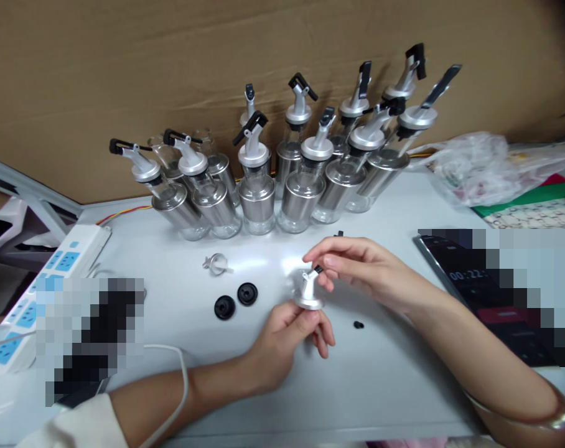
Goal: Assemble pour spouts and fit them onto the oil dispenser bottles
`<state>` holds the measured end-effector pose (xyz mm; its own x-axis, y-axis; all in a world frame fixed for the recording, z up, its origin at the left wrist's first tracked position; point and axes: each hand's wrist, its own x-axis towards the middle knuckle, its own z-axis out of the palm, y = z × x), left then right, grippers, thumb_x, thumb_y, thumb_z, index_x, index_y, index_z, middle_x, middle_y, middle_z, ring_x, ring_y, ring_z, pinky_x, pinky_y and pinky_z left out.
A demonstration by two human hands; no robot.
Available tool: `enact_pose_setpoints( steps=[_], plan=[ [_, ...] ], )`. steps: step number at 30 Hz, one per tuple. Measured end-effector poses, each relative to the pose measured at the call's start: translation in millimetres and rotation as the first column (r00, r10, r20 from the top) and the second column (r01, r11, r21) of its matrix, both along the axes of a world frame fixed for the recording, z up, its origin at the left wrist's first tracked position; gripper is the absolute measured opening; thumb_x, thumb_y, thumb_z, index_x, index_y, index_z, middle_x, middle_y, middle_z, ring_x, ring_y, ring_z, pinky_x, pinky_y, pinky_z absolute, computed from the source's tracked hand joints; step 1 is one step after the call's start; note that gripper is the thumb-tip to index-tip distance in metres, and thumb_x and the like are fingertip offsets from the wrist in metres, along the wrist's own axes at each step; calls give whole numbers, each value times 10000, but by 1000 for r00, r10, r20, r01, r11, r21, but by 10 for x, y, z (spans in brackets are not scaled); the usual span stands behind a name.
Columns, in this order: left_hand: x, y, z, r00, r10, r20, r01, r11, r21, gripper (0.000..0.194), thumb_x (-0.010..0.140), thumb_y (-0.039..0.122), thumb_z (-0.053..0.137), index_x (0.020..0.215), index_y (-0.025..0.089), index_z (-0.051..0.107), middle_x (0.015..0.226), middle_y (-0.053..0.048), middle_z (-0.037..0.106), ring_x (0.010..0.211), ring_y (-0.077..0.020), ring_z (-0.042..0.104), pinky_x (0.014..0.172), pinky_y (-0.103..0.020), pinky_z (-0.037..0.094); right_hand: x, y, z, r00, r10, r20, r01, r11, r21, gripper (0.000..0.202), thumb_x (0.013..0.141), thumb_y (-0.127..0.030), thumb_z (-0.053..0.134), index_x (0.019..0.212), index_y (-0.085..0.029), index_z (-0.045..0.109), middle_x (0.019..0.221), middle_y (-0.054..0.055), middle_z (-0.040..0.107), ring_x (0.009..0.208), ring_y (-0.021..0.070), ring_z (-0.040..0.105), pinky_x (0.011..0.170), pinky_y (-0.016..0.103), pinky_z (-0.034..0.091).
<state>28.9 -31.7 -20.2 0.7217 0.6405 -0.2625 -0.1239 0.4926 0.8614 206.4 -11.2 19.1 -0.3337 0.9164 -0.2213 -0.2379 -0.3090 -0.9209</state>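
Observation:
My left hand (289, 339) grips a silver bottle pourer (309, 291) by its round base, spout upward. Above it, my right hand (357, 264) has its fingers closed around a small black lever (318, 269) at the spout's tip. Whether the lever is attached there is too small to tell. To the left lie two black round stoppers (224, 307) and another silver pourer top (217, 265) on its side. A tiny black piece (358, 325) rests right of my left hand. Part of a dark piece (339, 234) shows behind my right hand.
Several glass-and-steel oil bottles (257, 202) with pourers stand in rows along the cardboard wall (170, 74). A power strip (53, 280) and a pixelated dark object are at left, with a white cable over my left forearm. At right lie a phone (473, 298) and plastic bags (473, 165).

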Motion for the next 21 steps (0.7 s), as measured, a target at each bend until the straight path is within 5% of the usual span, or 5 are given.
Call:
enact_pose_setpoints(
  steps=[4, 9, 16, 21],
  plan=[
    [3, -5, -29, 1000, 9, 27, -9, 1000, -6, 472, 815, 584, 523, 677, 133, 549, 670, -30, 548, 542, -103, 497, 619, -267, 392, -36, -15, -62, 986, 116, -119, -136, 976, -173, 311, 816, -411, 639, 976, -159, 726, 675, 2, 590, 644, 101, 516, 666, 247, 428],
    [-25, -7, -56, 1000, -9, 8, 9, 1000, 24, 458, 844, 551, 497, 697, 124, 576, 648, -34, 554, 564, -112, 506, 629, -267, 388, -57, -15, -89, 980, 129, -153, -152, 977, -151, 263, 805, -405, 641, 886, -170, 728, 878, 42, 629, 713, 128, 490, 744, 285, 401],
    [-5, 1, -33, 999, -16, -28, 17, 999, 28, 462, 836, 555, 493, 675, 128, 567, 654, -36, 552, 564, -112, 506, 633, -268, 392, -100, -21, -78, 980, 141, -140, -156, 982, -105, 305, 790, -474, 634, 839, -180, 700, 824, 26, 605, 720, 143, 494, 751, 286, 384],
    [5, -1, -5, 1000, -9, 1, 9, 1000, -5, 437, 839, 561, 481, 688, 152, 503, 686, -25, 551, 565, -104, 502, 623, -264, 398, -147, -30, -84, 991, 25, -131, -40, 992, -120, 292, 825, -474, 589, 832, -191, 658, 887, 40, 633, 812, 166, 568, 812, 312, 419]
  ],
)
